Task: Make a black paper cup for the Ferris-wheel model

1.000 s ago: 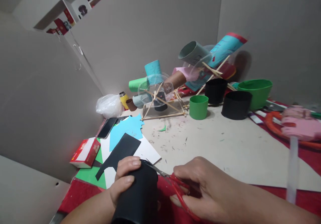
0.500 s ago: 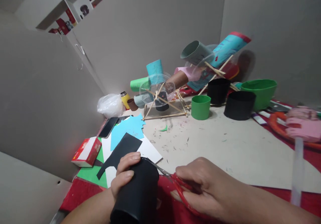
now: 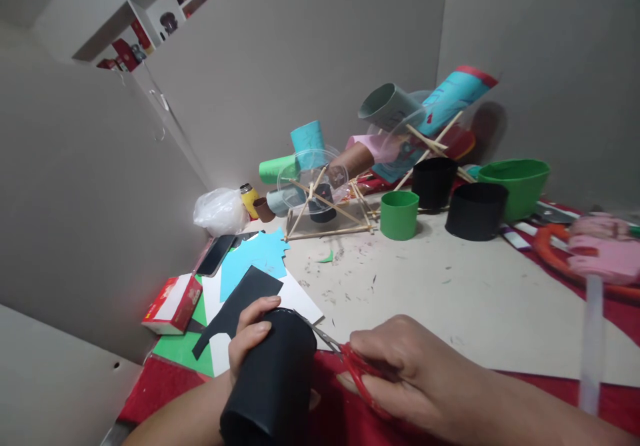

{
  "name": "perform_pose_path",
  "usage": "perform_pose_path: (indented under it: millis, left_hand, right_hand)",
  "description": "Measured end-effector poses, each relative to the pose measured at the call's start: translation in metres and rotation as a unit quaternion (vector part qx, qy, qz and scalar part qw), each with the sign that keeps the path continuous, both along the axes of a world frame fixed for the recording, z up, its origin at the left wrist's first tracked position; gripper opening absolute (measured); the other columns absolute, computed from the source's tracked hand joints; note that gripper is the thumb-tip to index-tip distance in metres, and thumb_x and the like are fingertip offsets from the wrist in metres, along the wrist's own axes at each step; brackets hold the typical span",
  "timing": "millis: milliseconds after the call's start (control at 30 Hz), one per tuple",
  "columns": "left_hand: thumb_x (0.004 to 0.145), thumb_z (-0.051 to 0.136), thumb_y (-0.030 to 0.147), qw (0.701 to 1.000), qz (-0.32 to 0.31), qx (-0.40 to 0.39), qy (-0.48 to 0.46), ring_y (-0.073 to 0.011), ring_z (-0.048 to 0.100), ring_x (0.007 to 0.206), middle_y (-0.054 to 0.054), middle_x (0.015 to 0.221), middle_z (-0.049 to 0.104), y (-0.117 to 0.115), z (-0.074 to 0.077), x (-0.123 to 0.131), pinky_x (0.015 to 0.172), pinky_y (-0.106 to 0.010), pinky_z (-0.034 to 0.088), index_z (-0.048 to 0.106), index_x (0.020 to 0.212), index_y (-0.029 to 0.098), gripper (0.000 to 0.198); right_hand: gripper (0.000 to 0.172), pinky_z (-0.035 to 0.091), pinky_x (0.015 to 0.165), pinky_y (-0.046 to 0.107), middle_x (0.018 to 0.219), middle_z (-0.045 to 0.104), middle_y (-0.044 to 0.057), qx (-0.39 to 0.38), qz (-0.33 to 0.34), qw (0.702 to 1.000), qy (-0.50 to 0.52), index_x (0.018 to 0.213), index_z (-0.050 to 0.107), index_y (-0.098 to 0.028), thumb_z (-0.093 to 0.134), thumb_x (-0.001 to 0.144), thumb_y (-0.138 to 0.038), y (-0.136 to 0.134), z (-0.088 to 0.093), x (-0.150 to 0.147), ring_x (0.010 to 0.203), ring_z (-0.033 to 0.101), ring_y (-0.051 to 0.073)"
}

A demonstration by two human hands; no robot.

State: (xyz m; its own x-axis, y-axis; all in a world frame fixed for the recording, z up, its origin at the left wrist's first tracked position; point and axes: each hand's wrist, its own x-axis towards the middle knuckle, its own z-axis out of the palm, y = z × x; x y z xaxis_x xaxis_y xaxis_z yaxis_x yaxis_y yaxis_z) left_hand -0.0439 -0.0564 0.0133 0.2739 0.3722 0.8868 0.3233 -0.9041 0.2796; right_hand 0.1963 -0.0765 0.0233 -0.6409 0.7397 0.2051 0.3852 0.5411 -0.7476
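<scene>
"Holding something, is it, that left hand (image 3: 251,331)?"

"Yes, a black tube (image 3: 273,379). The fingers curl over its far end on the left side, and the whole tube tilts away from the person."

"And the right hand (image 3: 407,363)?"

"Closed round the red handles of some scissors (image 3: 353,359), just to the right of the tube. From that hand the blades point left and meet the tube's far rim."

"What's that just past the left hand?"

"A strip of black paper (image 3: 245,293), lying partly on a white sheet (image 3: 304,296). Some light blue paper (image 3: 255,259) is farther beyond, and there's a red box (image 3: 173,303) off to the hand's left."

"Anything straight beyond the right hand?"

"A green cup (image 3: 399,218), upright on the desk (image 3: 425,286), well apart from the fingers. I see a wheel frame of sticks (image 3: 311,194) beyond and left of that hand, too."
</scene>
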Motion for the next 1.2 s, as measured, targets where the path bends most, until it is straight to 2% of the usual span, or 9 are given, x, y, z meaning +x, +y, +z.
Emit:
perform_pose_path:
  millis: [133, 267, 433, 667, 933, 1067, 1200]
  left_hand:
    - [0.071, 0.08, 0.043, 1.0, -0.025, 0.004, 0.003, -0.0267, 0.061, 0.115, -0.011, 0.128, 0.059, 0.0, -0.001, 0.003, 0.089, -0.04, 0.054, 0.045, 0.133, 0.028, 0.073]
    - [0.072, 0.079, 0.046, 0.998, -0.05, 0.018, 0.022, -0.0264, 0.061, 0.114, -0.012, 0.128, 0.059, 0.002, -0.002, 0.004, 0.088, -0.039, 0.055, 0.044, 0.135, 0.026, 0.075]
    - [0.073, 0.079, 0.044, 0.997, -0.062, 0.005, 0.045, -0.0269, 0.059, 0.117, -0.014, 0.13, 0.057, 0.002, -0.001, 0.003, 0.092, -0.041, 0.053, 0.042, 0.136, 0.024, 0.075]
    - [0.073, 0.078, 0.043, 0.997, -0.055, 0.014, 0.052, -0.0262, 0.06, 0.114, -0.013, 0.129, 0.058, 0.001, 0.003, 0.003, 0.089, -0.041, 0.055, 0.043, 0.137, 0.025, 0.075]
    - [0.076, 0.076, 0.047, 0.995, -0.089, -0.001, 0.053, -0.0258, 0.06, 0.114, -0.012, 0.128, 0.059, 0.004, 0.0, 0.003, 0.089, -0.041, 0.055, 0.044, 0.137, 0.024, 0.073]
    - [0.075, 0.075, 0.051, 0.997, -0.068, -0.019, 0.018, -0.0267, 0.061, 0.113, -0.012, 0.125, 0.06, 0.001, 0.002, 0.007, 0.09, -0.044, 0.055, 0.045, 0.135, 0.025, 0.072]
    - [0.069, 0.079, 0.053, 0.998, -0.018, -0.046, 0.032, -0.0293, 0.063, 0.11, -0.013, 0.121, 0.062, -0.005, 0.012, 0.009, 0.086, -0.045, 0.055, 0.049, 0.13, 0.025, 0.073]
  right_hand:
    - [0.029, 0.025, 0.049, 0.024, 0.053, 0.044, -0.005, -0.004, -0.007, 1.0, -0.002, 0.062, 0.034, -0.022, 0.046, 0.088, -0.025, 0.0, -0.001, 0.001, 0.048, 0.037, 0.009]
    - [0.032, 0.023, 0.046, 0.024, 0.051, 0.035, -0.007, -0.015, -0.011, 1.0, 0.001, 0.061, 0.033, -0.022, 0.049, 0.088, -0.03, 0.0, -0.001, 0.002, 0.047, 0.029, 0.008]
    - [0.03, 0.023, 0.047, 0.024, 0.052, 0.038, -0.007, -0.013, -0.007, 1.0, 0.006, 0.062, 0.034, -0.022, 0.049, 0.087, -0.027, 0.0, -0.002, 0.001, 0.047, 0.031, 0.008]
    - [0.027, 0.022, 0.047, 0.024, 0.051, 0.039, -0.007, 0.0, -0.012, 1.0, -0.005, 0.06, 0.035, -0.021, 0.049, 0.084, -0.021, 0.001, 0.004, 0.003, 0.046, 0.032, 0.008]
    - [0.033, 0.021, 0.043, 0.023, 0.049, 0.032, -0.008, -0.023, -0.01, 1.0, -0.01, 0.06, 0.032, -0.022, 0.052, 0.085, -0.026, 0.0, 0.007, 0.006, 0.047, 0.026, 0.008]
    - [0.026, 0.022, 0.046, 0.023, 0.051, 0.039, -0.007, -0.012, -0.005, 1.0, -0.01, 0.06, 0.035, -0.021, 0.049, 0.083, -0.021, 0.001, 0.007, 0.006, 0.047, 0.032, 0.008]
    - [0.025, 0.022, 0.047, 0.024, 0.05, 0.04, -0.006, 0.001, -0.014, 1.0, -0.012, 0.06, 0.034, -0.021, 0.047, 0.082, -0.019, 0.003, 0.006, 0.005, 0.047, 0.033, 0.008]
